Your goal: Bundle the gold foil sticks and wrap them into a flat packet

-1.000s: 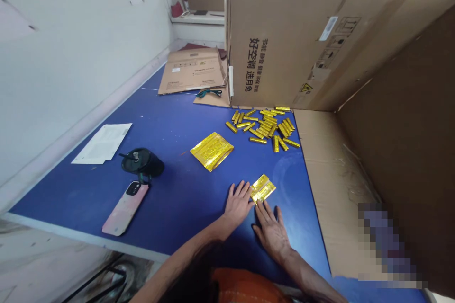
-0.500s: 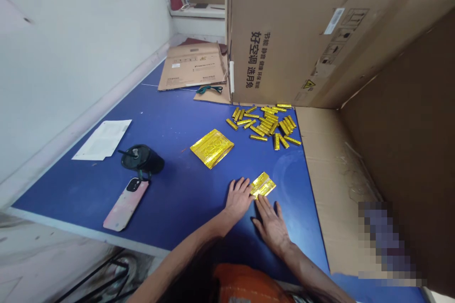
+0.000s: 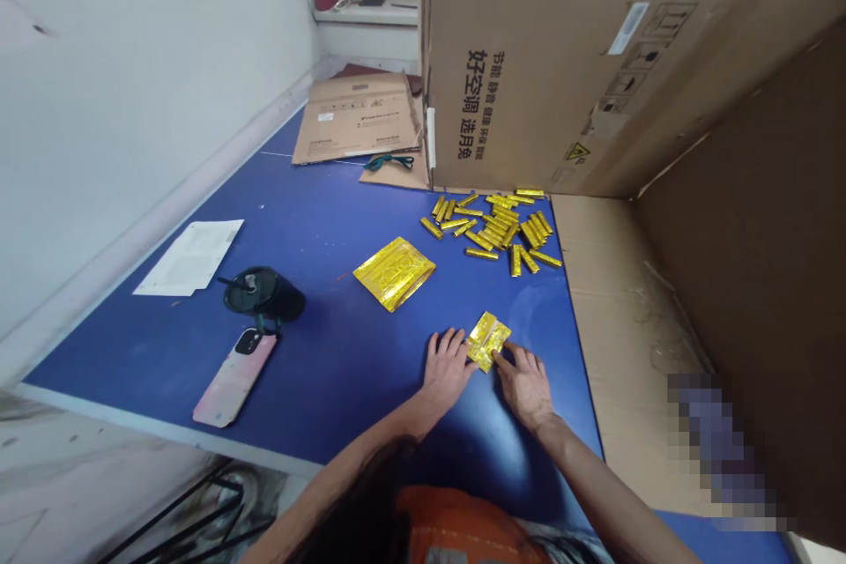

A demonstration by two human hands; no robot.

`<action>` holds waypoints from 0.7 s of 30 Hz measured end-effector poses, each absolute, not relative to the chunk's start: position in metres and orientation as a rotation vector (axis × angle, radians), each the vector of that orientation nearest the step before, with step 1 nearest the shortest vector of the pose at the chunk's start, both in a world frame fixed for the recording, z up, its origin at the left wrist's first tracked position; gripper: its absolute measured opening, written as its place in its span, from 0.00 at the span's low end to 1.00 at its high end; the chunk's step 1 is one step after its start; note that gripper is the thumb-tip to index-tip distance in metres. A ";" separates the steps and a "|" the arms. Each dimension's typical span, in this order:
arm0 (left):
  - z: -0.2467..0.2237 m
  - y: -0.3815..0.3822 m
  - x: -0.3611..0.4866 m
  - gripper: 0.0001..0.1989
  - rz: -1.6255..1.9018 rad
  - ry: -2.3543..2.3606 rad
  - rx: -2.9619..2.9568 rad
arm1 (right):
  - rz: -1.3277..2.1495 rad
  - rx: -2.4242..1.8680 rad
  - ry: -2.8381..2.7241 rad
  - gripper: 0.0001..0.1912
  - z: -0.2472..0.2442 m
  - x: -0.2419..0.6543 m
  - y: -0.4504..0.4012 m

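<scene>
While a larger gold packet point(image 3: 395, 273) lay flat and well apart on the blue surface point(image 3: 344, 361), the left hand point(image 3: 448, 370) rested nearer the person, palm down, its fingers extended and slightly apart beside the left edge of a small gold packet point(image 3: 486, 342). That small packet lay on the surface between the two hands, a pale strip running across it. Its foil-like skin looked light, thin and slick, likely to crease easily, so a near edge or corner seemed the best hold. At its right lower edge, the right hand point(image 3: 527, 383) reached in with curled fingers; whether they were clamped on it could not be told.
</scene>
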State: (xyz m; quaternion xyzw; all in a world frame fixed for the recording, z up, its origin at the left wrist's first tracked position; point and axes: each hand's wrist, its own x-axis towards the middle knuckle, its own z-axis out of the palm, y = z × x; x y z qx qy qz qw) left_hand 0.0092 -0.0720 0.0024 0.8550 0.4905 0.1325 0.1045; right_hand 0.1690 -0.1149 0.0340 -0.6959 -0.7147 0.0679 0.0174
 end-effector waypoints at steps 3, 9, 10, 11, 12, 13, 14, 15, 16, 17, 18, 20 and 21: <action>0.003 -0.072 0.011 0.14 0.388 1.466 2.512 | 0.231 -2.194 -2.191 0.16 0.034 0.165 -0.119; 0.003 -0.067 0.004 0.13 0.345 1.383 2.529 | 0.310 -2.151 -2.224 0.14 0.038 0.149 -0.129; 0.003 -0.066 0.003 0.14 0.340 1.367 2.534 | 0.332 -2.145 -2.229 0.15 0.039 0.147 -0.131; 0.003 -0.066 0.002 0.14 0.337 1.355 2.540 | 0.348 -2.140 -2.230 0.15 0.040 0.147 -0.131; 0.002 -0.066 0.001 0.15 0.336 1.350 2.546 | 0.351 -2.132 -2.227 0.16 0.041 0.148 -0.131; 0.002 -0.066 0.000 0.15 0.335 1.348 2.551 | 0.337 -2.116 -2.225 0.17 0.042 0.149 -0.131; 0.001 -0.066 0.000 0.15 0.335 1.348 2.555 | 0.306 -2.091 -2.230 0.18 0.042 0.151 -0.130; 0.001 -0.066 0.000 0.15 0.334 1.347 2.561 | 0.268 -2.064 -2.242 0.19 0.041 0.152 -0.128; 0.000 -0.066 0.000 0.16 0.330 1.346 2.568 | 0.231 -2.042 -2.261 0.20 0.040 0.154 -0.127; 0.000 -0.067 0.001 0.16 0.325 1.347 2.574 | 0.206 -2.033 -2.284 0.21 0.037 0.156 -0.125; 0.000 -0.067 0.000 0.16 0.315 1.349 2.581 | 0.202 -2.038 -2.312 0.22 0.034 0.158 -0.123; 0.000 -0.069 -0.001 0.17 0.289 1.345 2.602 | 0.252 -2.072 -2.361 0.24 0.027 0.160 -0.121; 0.000 -0.069 -0.001 0.17 0.273 1.338 2.618 | 0.292 -2.085 -2.381 0.24 0.023 0.160 -0.121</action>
